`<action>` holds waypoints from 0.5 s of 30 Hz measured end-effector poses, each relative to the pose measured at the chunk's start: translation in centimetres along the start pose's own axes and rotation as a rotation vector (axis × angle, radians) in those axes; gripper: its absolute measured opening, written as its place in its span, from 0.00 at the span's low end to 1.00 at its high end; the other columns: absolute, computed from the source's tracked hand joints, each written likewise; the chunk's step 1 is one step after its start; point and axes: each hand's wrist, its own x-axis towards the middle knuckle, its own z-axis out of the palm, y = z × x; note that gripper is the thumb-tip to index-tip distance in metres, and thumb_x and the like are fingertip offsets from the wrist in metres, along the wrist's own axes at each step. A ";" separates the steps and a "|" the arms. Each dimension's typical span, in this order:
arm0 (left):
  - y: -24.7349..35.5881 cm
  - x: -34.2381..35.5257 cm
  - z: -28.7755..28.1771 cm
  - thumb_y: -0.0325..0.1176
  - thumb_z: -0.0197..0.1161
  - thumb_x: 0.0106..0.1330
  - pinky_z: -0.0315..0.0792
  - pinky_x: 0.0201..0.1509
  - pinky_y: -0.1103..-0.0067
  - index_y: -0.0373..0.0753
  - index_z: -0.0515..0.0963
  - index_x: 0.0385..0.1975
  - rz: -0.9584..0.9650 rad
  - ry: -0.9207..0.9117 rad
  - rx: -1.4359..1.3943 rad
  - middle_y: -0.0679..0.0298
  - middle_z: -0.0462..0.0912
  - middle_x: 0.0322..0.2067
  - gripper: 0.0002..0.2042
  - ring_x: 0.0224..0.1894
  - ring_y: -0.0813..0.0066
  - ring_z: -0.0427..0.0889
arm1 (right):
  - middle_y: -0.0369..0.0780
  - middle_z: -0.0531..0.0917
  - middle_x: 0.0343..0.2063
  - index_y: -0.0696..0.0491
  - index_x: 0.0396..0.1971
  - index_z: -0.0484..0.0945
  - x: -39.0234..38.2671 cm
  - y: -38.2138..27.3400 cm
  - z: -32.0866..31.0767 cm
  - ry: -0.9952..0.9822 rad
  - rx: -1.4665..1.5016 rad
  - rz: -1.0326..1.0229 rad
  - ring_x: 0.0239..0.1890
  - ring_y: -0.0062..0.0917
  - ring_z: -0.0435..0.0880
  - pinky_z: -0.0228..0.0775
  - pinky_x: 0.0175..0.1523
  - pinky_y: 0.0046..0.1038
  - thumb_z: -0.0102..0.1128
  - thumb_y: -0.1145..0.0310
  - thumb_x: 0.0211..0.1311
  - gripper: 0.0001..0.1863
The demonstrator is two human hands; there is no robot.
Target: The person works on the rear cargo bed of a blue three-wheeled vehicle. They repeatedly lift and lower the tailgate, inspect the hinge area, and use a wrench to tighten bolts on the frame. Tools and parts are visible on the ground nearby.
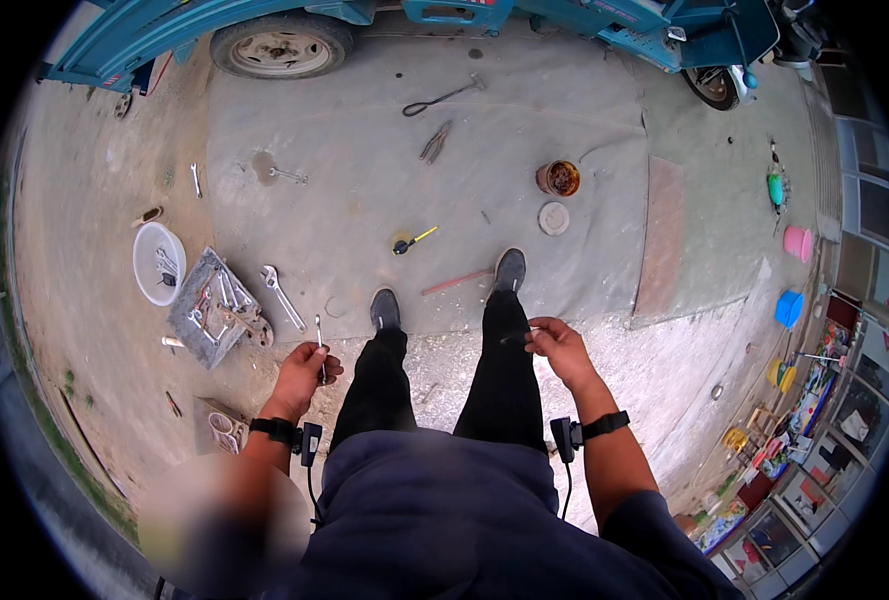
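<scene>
While left grip (pixel 310 374) pinches small wrench (pixel 320 334), end jutting forward, right grip (pixel 559 350) curled, contents unclear.

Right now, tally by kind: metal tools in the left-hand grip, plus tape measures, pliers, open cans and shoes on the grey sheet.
Metal tool in left-hand grip: 1
Tape measure: 1
Pliers: 1 pair
Open can: 1
Shoes: 2
Total: 6
</scene>
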 end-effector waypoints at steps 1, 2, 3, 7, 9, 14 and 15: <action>0.5 0.4 1.1 0.36 0.53 0.76 0.78 0.45 0.72 0.37 0.74 0.46 0.011 0.001 0.001 0.60 0.84 0.36 0.09 0.40 0.65 0.85 | 0.42 0.85 0.42 0.57 0.55 0.76 0.9 -0.4 -1.1 -0.003 0.017 -0.012 0.40 0.26 0.86 0.76 0.49 0.26 0.57 0.69 0.70 0.17; 1.0 0.9 2.3 0.35 0.53 0.76 0.78 0.45 0.72 0.37 0.74 0.46 0.022 0.003 0.001 0.60 0.84 0.36 0.09 0.40 0.65 0.85 | 0.42 0.85 0.43 0.57 0.54 0.77 1.7 -0.9 -2.4 0.004 0.017 -0.004 0.43 0.27 0.85 0.75 0.51 0.27 0.58 0.67 0.68 0.18; 1.5 1.3 3.7 0.35 0.53 0.76 0.78 0.45 0.72 0.37 0.74 0.46 0.033 0.006 0.000 0.60 0.84 0.36 0.09 0.40 0.65 0.85 | 0.43 0.85 0.44 0.57 0.53 0.79 2.4 -1.3 -4.0 0.010 0.016 0.004 0.45 0.28 0.85 0.74 0.53 0.28 0.59 0.65 0.67 0.18; 4.2 2.4 10.9 0.35 0.54 0.76 0.78 0.43 0.75 0.35 0.73 0.45 0.058 0.066 -0.054 0.59 0.85 0.34 0.09 0.36 0.69 0.86 | 0.42 0.85 0.44 0.57 0.53 0.79 6.7 -5.0 -11.2 0.009 0.031 -0.013 0.45 0.29 0.85 0.73 0.55 0.29 0.60 0.61 0.66 0.20; 4.1 3.5 14.1 0.34 0.54 0.76 0.78 0.43 0.75 0.35 0.73 0.45 0.071 0.066 -0.059 0.58 0.85 0.34 0.09 0.36 0.69 0.86 | 0.41 0.86 0.43 0.57 0.54 0.78 9.5 -7.7 -15.6 0.030 -0.143 -0.118 0.43 0.29 0.85 0.74 0.53 0.29 0.61 0.61 0.66 0.21; 9.1 5.2 25.3 0.36 0.53 0.76 0.73 0.46 0.78 0.36 0.76 0.45 0.100 0.091 0.019 0.62 0.85 0.35 0.10 0.38 0.73 0.83 | 0.40 0.84 0.41 0.56 0.57 0.74 17.5 -18.9 -26.5 0.174 -0.295 -0.349 0.41 0.26 0.84 0.74 0.51 0.28 0.65 0.61 0.64 0.25; 10.2 5.6 27.3 0.36 0.53 0.76 0.71 0.47 0.80 0.36 0.76 0.46 0.111 0.077 0.005 0.63 0.85 0.35 0.10 0.40 0.76 0.82 | 0.40 0.83 0.44 0.56 0.58 0.74 19.1 -21.6 -28.4 0.218 -0.295 -0.454 0.43 0.27 0.83 0.74 0.52 0.29 0.65 0.60 0.64 0.26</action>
